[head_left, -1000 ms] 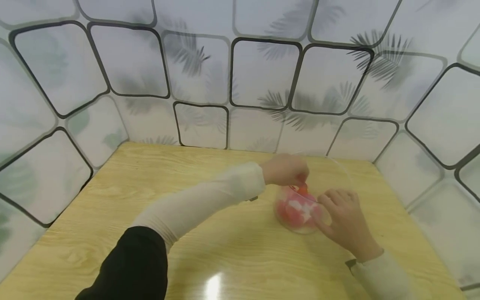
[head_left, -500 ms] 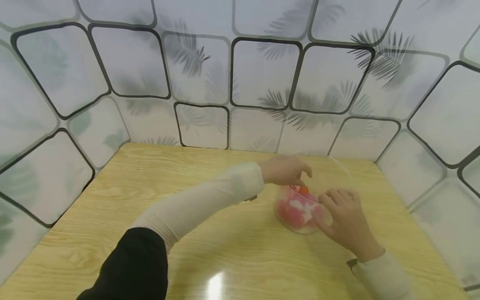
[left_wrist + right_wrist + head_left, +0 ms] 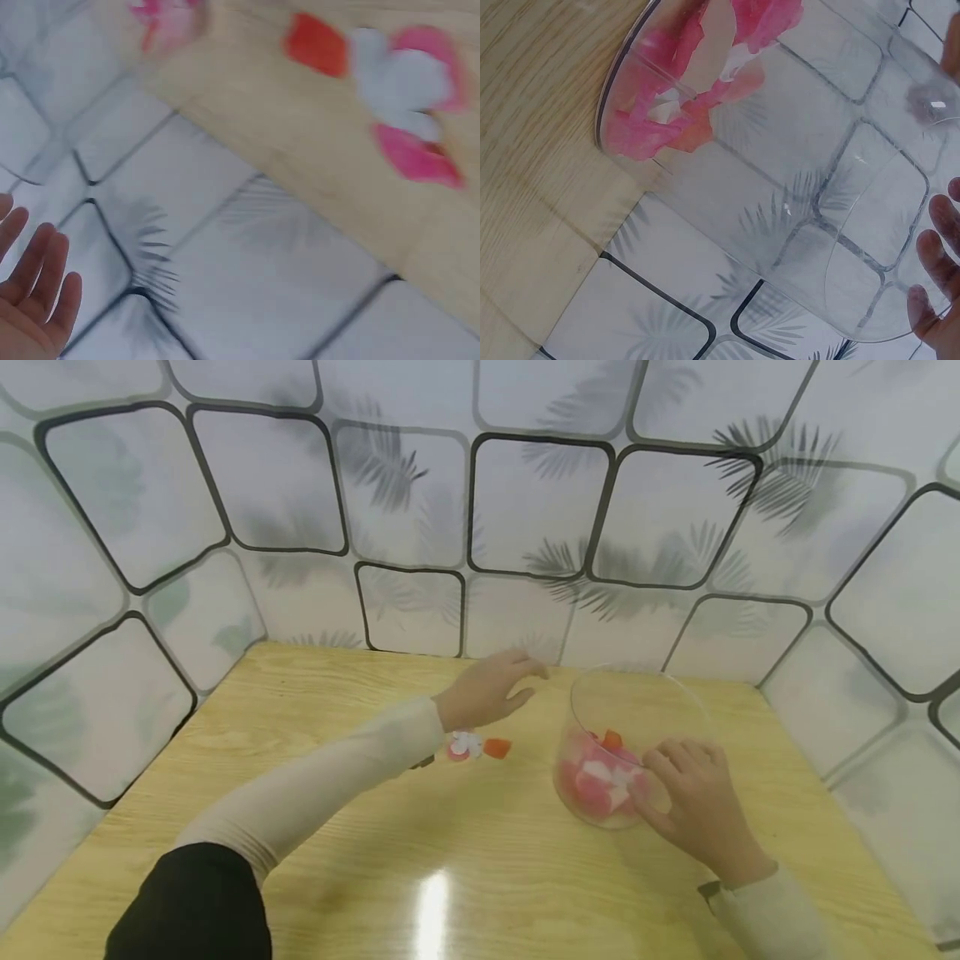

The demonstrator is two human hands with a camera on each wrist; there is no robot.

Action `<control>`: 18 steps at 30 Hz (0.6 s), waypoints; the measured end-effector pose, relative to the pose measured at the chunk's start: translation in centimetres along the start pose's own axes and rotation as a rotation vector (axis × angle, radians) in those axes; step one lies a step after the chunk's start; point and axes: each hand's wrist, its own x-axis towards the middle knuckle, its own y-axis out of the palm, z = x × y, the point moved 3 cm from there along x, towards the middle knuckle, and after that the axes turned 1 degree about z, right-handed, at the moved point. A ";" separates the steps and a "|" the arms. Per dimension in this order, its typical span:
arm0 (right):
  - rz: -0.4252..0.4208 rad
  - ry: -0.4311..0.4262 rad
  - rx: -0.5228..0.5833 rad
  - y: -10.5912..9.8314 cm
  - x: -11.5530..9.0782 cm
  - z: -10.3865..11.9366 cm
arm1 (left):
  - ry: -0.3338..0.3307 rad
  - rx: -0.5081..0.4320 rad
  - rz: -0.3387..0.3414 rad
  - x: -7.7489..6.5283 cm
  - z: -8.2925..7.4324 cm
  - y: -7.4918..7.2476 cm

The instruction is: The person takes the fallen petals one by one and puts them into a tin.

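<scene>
Left hand [image 3: 487, 689]: fingers spread and relaxed, holding nothing, above the wooden table [image 3: 315, 827] left of the bowl.
Right hand [image 3: 693, 802]: fingers curved against the glass bowl [image 3: 637, 710], steadying its near right side.
Petals [image 3: 474, 747]: pink, white, orange (loose), lying below the left hand.

Clear glass bowl [image 3: 637, 710]; pink, white, orange pieces [image 3: 600, 777] inside; pale wood-grain table [image 3: 375, 860]; black-outlined leaf-print wall [image 3: 412, 527].
</scene>
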 end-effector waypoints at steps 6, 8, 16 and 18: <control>0.018 0.021 0.001 -0.2 -0.1 -0.2 | -0.079 0.099 0.250 -3.7 3.6 2.3; 0.027 0.028 -0.001 -0.2 -0.1 -0.2 | -0.098 0.125 0.341 -4.6 4.6 3.2; 0.034 0.029 -0.001 -0.2 0.0 0.0 | -0.140 0.190 0.417 -6.3 8.5 5.8; 0.041 0.035 0.001 -0.2 0.0 0.0 | -0.165 0.164 0.432 -6.4 9.3 6.1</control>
